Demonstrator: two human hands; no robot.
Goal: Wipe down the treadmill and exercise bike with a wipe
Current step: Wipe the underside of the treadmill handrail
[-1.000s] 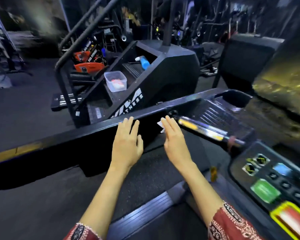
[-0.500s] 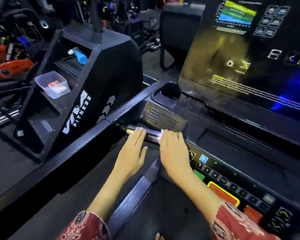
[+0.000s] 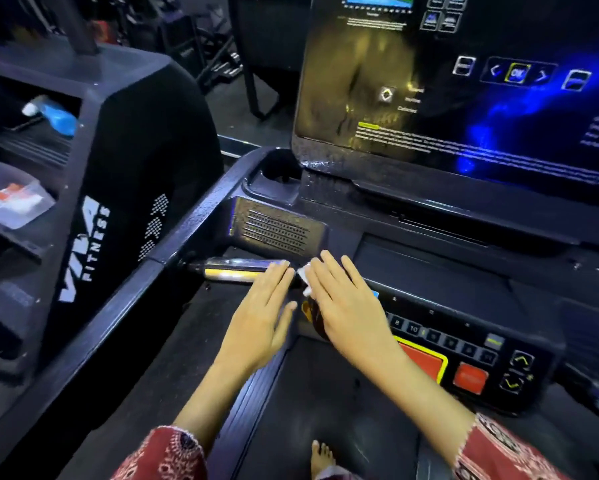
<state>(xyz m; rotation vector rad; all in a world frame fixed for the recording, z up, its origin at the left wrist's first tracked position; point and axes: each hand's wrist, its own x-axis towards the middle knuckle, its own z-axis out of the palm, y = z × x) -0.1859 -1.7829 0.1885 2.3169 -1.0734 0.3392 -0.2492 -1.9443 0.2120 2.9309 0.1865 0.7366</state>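
Half hidden under the flat, straight-fingered right hand [image 3: 346, 299], a small white wipe [image 3: 305, 279] is pressed onto the black treadmill console [image 3: 429, 271] for scrubbing. The left hand [image 3: 261, 317], also flat, touches the silver cylindrical grip bar [image 3: 232, 268], likely bracing.

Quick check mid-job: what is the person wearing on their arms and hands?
The left hand and right hand are bare: no gloves, rings or watch show. The left sleeve and right sleeve are red fabric printed with white and dark motifs.

Head-worn wide-angle view looks forward and down, close over the treadmill console [image 3: 429, 278].
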